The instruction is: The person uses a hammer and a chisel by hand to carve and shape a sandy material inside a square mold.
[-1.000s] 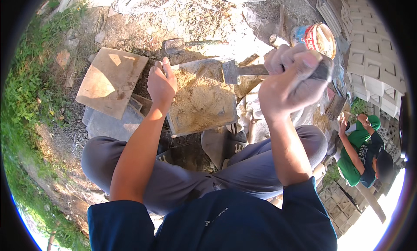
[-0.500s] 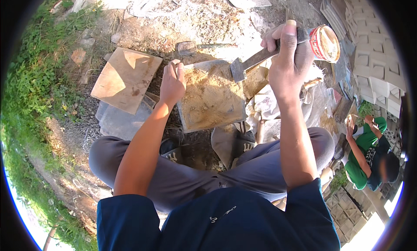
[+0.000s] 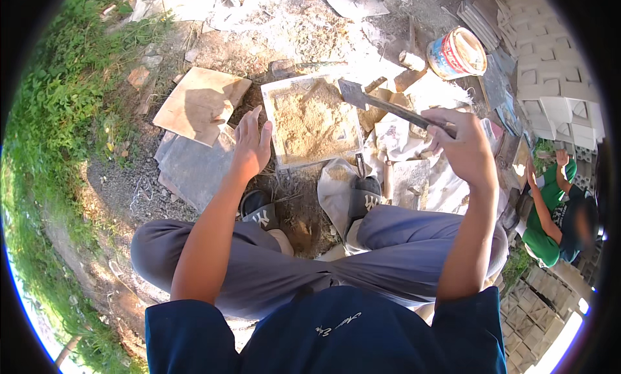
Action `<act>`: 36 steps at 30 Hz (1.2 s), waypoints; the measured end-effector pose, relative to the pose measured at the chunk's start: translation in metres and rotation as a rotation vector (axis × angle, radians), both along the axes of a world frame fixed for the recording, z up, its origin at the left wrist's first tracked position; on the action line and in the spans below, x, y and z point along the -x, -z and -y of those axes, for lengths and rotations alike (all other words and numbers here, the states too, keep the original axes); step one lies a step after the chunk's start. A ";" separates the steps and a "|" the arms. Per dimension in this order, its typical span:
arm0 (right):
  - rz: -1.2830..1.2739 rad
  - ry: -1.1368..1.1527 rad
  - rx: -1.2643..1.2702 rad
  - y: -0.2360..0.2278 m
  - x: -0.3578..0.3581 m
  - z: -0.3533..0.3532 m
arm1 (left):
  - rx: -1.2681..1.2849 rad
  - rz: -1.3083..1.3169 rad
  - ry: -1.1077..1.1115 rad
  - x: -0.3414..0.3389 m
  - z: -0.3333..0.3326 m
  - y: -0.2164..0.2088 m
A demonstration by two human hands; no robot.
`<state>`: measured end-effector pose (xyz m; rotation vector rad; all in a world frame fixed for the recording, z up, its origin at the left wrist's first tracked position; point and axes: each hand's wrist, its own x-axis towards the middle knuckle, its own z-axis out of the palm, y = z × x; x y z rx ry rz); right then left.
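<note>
A shallow square mould [image 3: 266, 109] filled with sandy tan material [image 3: 314, 118] lies in front of my feet. My left hand [image 3: 252, 148] hovers by its left edge, fingers stretched out and holding nothing. With my right hand [image 3: 466, 141] I grip the handle of a flat-bladed metal tool [image 3: 394, 109]. Its dark rectangular blade is over the mould's upper right corner. Whether it touches the material I cannot tell.
Left of the mould lie a square wooden board [image 3: 200, 102] and grey slabs [image 3: 200, 167]. A bucket [image 3: 453, 54] stands at the far right, near stacked pale blocks [image 3: 550, 76]. Another person [image 3: 556, 212] sits at the right. Green plants [image 3: 58, 89] border the left.
My right hand has come lower and nearer me, tilting the tool so its blade shows flat. My left hand has moved off the mould's edge and opened out.
</note>
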<state>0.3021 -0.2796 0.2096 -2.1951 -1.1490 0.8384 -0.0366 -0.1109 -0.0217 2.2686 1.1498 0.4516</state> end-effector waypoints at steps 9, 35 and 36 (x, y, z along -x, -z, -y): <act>-0.085 -0.033 0.400 0.153 -0.006 0.051 | -0.570 -0.189 0.310 -0.003 0.026 0.006; -0.209 0.292 -0.140 0.245 0.070 0.036 | 0.297 0.127 -0.754 -0.070 0.053 0.037; -0.211 0.291 -0.136 0.245 0.071 0.030 | 0.418 0.040 -0.797 -0.070 0.050 0.032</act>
